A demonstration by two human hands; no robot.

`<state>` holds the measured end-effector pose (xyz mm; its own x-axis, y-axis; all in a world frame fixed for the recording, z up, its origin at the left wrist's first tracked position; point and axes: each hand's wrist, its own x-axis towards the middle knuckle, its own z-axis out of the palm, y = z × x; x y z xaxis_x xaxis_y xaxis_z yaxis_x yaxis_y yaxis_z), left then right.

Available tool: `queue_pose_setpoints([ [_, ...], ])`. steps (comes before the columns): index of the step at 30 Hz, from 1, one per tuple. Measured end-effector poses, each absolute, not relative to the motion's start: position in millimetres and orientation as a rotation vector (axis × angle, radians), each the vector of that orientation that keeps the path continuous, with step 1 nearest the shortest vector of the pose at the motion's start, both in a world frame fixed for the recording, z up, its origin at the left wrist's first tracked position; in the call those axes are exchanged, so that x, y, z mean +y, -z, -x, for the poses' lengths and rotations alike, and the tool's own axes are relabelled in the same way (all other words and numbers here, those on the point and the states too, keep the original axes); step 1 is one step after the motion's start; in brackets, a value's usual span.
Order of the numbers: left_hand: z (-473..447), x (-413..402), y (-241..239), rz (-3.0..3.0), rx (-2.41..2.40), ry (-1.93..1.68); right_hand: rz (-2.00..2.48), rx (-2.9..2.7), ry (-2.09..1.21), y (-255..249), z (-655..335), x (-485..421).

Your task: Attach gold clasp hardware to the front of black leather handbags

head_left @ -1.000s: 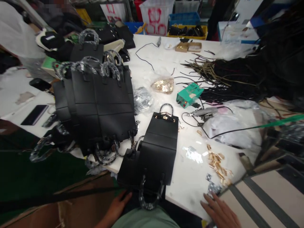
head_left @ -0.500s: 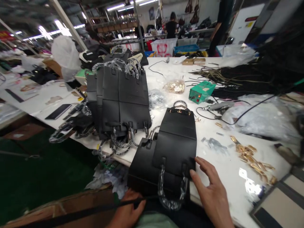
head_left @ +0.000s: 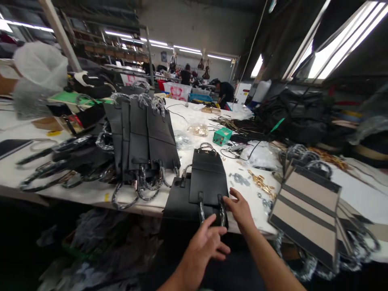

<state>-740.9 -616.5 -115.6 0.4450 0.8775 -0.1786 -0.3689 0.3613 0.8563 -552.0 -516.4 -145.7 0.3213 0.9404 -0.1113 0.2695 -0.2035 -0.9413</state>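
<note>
A flat black handbag piece [head_left: 208,178] lies on the table's front edge, its handles wrapped in clear film. Part of it covers another black bag piece [head_left: 177,202], which hangs over the edge. My left hand [head_left: 207,244] hovers in front of the lower wrapped handle [head_left: 201,208], fingers spread and holding nothing. At the right side of the upper piece is my right hand [head_left: 241,208], thumb and fingers apart; its fingertips are by the handle's right end, and whether they touch it I cannot tell.
Black bag pieces [head_left: 136,137] with wrapped handles are piled at left. Beige-and-black panels [head_left: 309,210] overhang the edge at right. Gold metal parts [head_left: 261,182], silver plates [head_left: 240,179], a green box with a cord [head_left: 222,136] and plastic bags lie between. A person [head_left: 226,92] bends over farther back.
My left hand has risen from low beside the dark strap to in front of the handle. The strap is out of sight. The view has turned right, showing the beige panels more fully.
</note>
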Motion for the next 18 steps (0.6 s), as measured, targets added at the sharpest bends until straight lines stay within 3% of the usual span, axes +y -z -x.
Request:
queue_pose_setpoints([
  [4, 783.8, -622.4, 118.8, -0.956, 1.161, -0.983, 1.635, -1.143, -1.03, 150.2, 544.0, -505.2],
  [9, 902.1, -633.2, 137.3, -1.359, 1.845, -0.845, 1.62, -1.246, -1.042, 157.1, 535.8, -502.8],
  [12, 965.7, -636.1, 120.5, -1.192, 2.182, -0.936, 1.644, -1.313, -0.966, 160.9, 533.7, -506.9],
  [15, 970.8, -643.0, 103.4, -0.963, 2.177, -1.045, 1.713, -1.404, -0.816, 162.5, 533.1, -514.0],
  [18, 924.4, -662.3, 125.8, -1.083, 1.87, -0.751, 1.74, -1.454, -0.733, 161.3, 532.6, -520.8],
])
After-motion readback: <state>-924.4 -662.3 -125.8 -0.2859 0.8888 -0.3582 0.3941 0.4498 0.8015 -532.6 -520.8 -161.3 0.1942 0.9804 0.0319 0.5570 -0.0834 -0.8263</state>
